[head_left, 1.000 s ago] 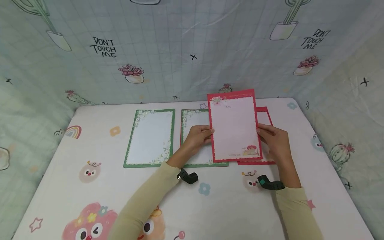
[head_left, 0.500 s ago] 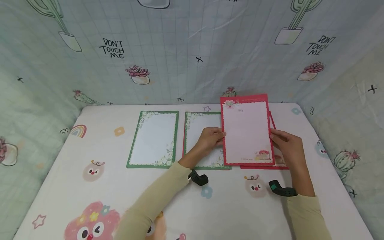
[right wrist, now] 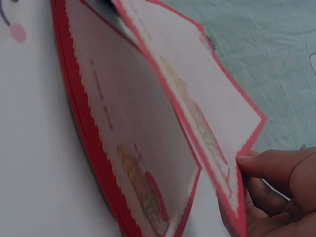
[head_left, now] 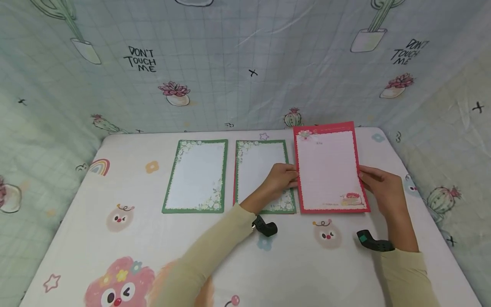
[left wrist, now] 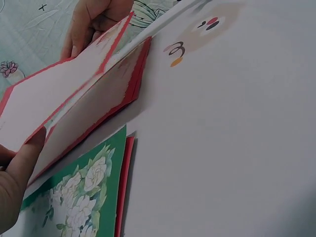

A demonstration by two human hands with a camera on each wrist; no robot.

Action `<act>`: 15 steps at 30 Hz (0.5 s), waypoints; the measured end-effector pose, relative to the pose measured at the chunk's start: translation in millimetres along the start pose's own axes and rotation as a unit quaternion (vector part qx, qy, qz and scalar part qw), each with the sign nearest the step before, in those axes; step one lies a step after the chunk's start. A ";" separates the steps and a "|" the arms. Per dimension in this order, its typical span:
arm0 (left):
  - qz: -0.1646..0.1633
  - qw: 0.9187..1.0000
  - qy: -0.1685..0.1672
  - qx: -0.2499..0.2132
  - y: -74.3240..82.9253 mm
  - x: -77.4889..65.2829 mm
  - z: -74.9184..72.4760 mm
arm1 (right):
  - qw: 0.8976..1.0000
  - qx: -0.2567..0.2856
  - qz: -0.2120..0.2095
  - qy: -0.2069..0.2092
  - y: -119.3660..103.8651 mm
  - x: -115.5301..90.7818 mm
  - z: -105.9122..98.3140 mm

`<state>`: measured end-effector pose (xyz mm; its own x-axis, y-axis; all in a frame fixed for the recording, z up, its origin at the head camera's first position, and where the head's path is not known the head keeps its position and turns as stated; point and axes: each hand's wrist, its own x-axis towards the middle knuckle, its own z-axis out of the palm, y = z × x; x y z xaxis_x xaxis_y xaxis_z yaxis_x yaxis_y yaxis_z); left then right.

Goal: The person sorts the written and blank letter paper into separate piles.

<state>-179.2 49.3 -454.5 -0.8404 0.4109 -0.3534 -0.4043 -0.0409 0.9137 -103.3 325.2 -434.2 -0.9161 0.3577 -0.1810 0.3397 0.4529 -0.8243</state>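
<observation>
A red-bordered sheet of decorated letter paper (head_left: 326, 170) is held tilted up at the right by both hands. My left hand (head_left: 277, 182) pinches its left edge, thumb on the face in the left wrist view. On the opposite edge, my right hand (head_left: 383, 187) pinches it between thumb and fingers. Under it lie more red-bordered sheets (right wrist: 133, 118), hidden in the head view but seen in both wrist views, with a gap below the held one. Beside them, a green-bordered sheet with white flowers (head_left: 257, 162) lies partly behind my left hand, a red edge (left wrist: 125, 187) showing beneath it.
Another green-bordered sheet (head_left: 197, 177) lies flat further left. The white tablecloth (head_left: 299, 273) carries printed cartoon faces and flowers. A patterned fabric curtain (head_left: 215, 85) rises behind the table and on both sides. Each wrist wears a black camera band (head_left: 374, 241).
Both hands have carried the held red-bordered sheet to the right, over the red-bordered sheets, which it now covers in the head view. More of the second green-bordered sheet shows.
</observation>
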 end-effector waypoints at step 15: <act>-0.009 0.999 -0.021 -0.031 -7.2 7.8 8.7 | 0.999 0.006 0.032 -0.009 14.3 0.2 -12.9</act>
<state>-179.6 60.7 -462.1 -0.8175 0.4497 -0.3599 -0.4418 -0.0889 0.8927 -95.9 342.2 -439.0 -0.8962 0.3708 -0.2437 0.3958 0.4197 -0.8168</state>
